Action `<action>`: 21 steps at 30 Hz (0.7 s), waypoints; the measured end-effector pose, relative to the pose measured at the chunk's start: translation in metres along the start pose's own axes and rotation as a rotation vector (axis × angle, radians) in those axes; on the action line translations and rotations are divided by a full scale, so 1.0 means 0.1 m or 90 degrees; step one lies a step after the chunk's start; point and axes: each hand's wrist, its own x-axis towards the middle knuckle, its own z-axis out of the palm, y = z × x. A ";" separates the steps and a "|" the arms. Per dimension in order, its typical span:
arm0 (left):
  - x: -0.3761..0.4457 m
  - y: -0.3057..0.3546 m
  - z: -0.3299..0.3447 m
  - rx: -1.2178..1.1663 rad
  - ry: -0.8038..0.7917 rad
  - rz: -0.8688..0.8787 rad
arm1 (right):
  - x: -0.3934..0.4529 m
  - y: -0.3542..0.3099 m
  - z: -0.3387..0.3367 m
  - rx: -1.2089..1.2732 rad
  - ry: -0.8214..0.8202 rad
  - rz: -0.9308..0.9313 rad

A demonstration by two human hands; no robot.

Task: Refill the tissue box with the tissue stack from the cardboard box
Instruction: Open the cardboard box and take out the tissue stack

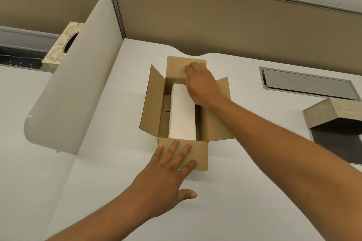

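A brown cardboard box (pixel 150 103) stands open in the middle of the white desk, all its flaps folded out. Inside lies a white tissue stack (pixel 182 115), lengthwise. My right hand (pixel 201 86) reaches into the far end of the box, fingers curled over the far end of the stack. My left hand (pixel 168 168) lies flat with fingers spread on the near flap, pressing it down. A grey wood-pattern tissue box cover (pixel 331 112) sits at the right edge, lifted off its dark base (pixel 337 143).
A curved beige divider panel (pixel 78 84) rises at the left. Behind it stands a floral patterned tissue box (pixel 62 49). A metal cable hatch (pixel 307 84) is set into the desk at the right. Partition walls close the back.
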 end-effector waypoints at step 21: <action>-0.04 -0.38 0.13 -0.036 0.168 0.035 | -0.39 -0.42 0.11 0.640 -0.373 0.620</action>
